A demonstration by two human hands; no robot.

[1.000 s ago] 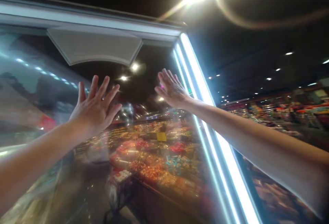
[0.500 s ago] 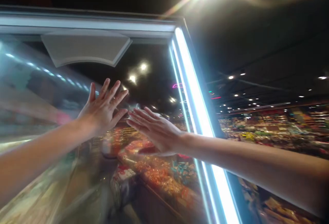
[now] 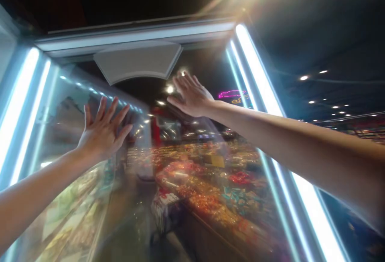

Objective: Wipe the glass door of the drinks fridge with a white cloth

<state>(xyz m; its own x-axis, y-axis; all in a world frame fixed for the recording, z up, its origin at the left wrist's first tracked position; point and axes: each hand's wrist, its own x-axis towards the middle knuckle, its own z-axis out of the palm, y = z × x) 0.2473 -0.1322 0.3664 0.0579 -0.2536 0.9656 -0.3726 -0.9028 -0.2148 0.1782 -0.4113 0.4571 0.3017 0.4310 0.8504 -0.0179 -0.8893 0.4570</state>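
A large transparent pane (image 3: pixel 144 109) framed by bright light strips fills the view in front of me. My left hand (image 3: pixel 102 134) is spread flat at the pane, fingers apart and pointing up, holding nothing. Higher and to the right, my right hand (image 3: pixel 191 93) is stretched out with its palm toward the pane; it is blurred and holds nothing. Whether either palm touches the surface, I cannot tell. Above both hands sits a pale curved panel (image 3: pixel 138 63) at the top of the pane.
Light strips (image 3: pixel 261 69) run down the right edge, and more strips (image 3: pixel 19 109) down the left. Through the pane show a cart (image 3: pixel 164 210), a long counter heaped with colourful packets (image 3: pixel 207 202), and a lit display case (image 3: pixel 72 202). A pink neon outline (image 3: pixel 231 93) glows at right.
My right hand has risen and moved away from my left hand, which has shifted slightly left and down. The view has turned left, bringing the left light strips into sight.
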